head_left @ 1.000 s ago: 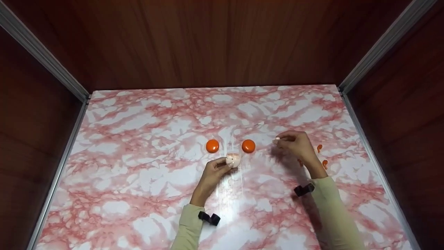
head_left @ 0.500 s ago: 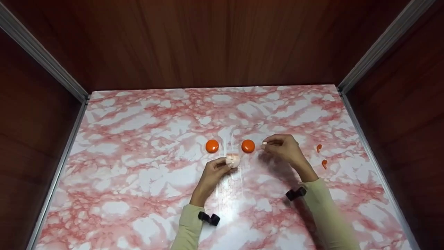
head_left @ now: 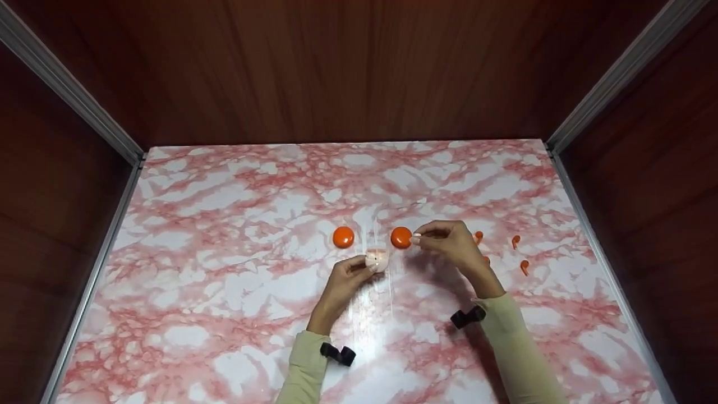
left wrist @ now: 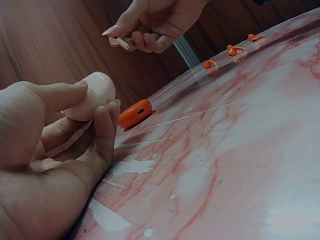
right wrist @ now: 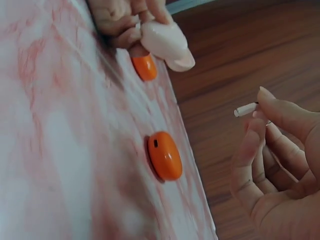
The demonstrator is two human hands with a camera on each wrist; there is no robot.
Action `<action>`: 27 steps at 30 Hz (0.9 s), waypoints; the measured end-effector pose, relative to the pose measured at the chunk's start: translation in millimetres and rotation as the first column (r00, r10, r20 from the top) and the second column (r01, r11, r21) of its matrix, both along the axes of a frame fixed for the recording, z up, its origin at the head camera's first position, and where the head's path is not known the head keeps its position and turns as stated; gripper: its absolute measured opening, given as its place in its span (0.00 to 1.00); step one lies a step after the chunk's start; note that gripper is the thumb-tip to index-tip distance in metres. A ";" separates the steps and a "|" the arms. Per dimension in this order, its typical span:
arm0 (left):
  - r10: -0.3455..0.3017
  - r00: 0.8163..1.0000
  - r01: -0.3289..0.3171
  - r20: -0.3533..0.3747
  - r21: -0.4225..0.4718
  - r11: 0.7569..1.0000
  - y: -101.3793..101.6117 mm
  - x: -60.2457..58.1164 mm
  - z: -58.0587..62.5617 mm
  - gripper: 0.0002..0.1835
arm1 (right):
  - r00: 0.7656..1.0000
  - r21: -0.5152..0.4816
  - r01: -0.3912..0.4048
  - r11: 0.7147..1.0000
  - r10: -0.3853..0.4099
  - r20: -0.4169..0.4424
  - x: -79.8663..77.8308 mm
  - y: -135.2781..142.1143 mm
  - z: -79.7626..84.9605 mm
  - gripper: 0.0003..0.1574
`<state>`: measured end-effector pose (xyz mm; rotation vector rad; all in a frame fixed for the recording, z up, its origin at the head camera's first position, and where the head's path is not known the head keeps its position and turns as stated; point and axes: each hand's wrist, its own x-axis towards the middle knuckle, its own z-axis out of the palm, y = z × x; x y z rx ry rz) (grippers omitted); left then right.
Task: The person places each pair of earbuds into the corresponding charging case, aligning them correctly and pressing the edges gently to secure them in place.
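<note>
Pinching a white earbud (right wrist: pixel 245 110) between the thumb and fingertips of the right hand (head_left: pixel 449 245), with its stem poking out. Held up off the table (head_left: pixel 224 314), close to the right-hand orange case (right wrist: pixel 166 156). Grasping a pale pink case (head_left: pixel 377 261) with the thumb and curled fingers of the left hand (head_left: pixel 344 279), apparently with its lid tipped open. Lying just past it, well apart from the right-hand one: a left-hand orange case (head_left: pixel 343 237). Scattered farther right, partly hidden by the right hand: orange earbuds (head_left: pixel 524 267). Strapped near both sleeves: black wrist cameras (head_left: pixel 338 354). Rising behind: a dark wooden wall (head_left: pixel 336 73).
</note>
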<state>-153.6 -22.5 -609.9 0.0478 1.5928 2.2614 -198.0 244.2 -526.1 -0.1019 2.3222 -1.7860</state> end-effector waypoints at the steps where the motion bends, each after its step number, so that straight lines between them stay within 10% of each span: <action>1: 0.001 1.000 -0.001 -0.003 0.004 1.000 0.3 0.1 -0.5 0.22 | 1.000 -0.016 -0.004 1.000 0.004 0.007 0.7 -1.9 0.0 0.23; 12: -0.022 1.000 0.022 -0.010 -0.003 1.000 -1.0 0.7 0.0 0.23 | 0.996 -0.132 -0.081 0.988 0.083 0.010 6.1 -24.6 -2.3 0.21; 27: -0.021 0.999 0.020 -0.045 -0.024 1.000 -1.7 0.0 -0.5 0.23 | 0.994 0.012 -0.106 0.994 0.106 -0.029 12.6 -47.7 -11.7 0.10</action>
